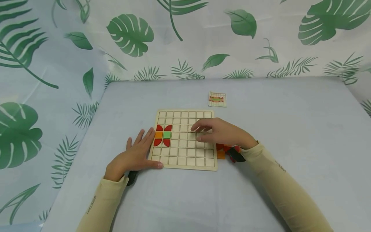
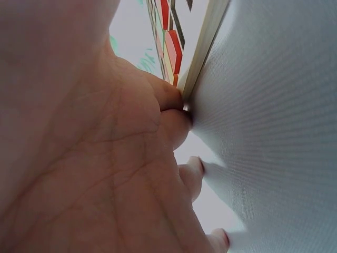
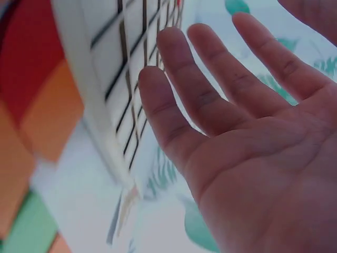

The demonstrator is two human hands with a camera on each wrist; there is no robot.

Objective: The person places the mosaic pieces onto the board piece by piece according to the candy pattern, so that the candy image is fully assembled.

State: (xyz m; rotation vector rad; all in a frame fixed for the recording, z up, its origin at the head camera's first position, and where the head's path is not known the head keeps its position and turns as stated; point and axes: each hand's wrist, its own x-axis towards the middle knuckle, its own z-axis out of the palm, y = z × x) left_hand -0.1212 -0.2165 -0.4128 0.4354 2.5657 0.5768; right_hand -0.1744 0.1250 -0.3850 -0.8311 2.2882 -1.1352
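Table [image 1: 290, 135]: covered in pale blue cloth, with a leaf-print backdrop [image 1: 185, 38] behind.

Grid board [image 1: 185, 158]: wooden, lying flat at the centre of the table. Red, orange and green tiles [image 1: 163, 135] fill a cluster of cells at its left edge.

Left hand [image 1: 134, 156]: flat on the table, fingers released and spread, thumb and fingertips touching the board's left edge; it grasps nothing.

Right hand [image 1: 220, 132]: palm down over the board's right side, fingers [image 3: 179, 95] straight and relaxed, holding nothing.

Loose tiles [image 1: 224, 151]: red and orange pieces just beside the board's right edge, partly under the right wrist.

Pattern card [image 1: 217, 99]: small, lying beyond the board's far right corner, apart from it.
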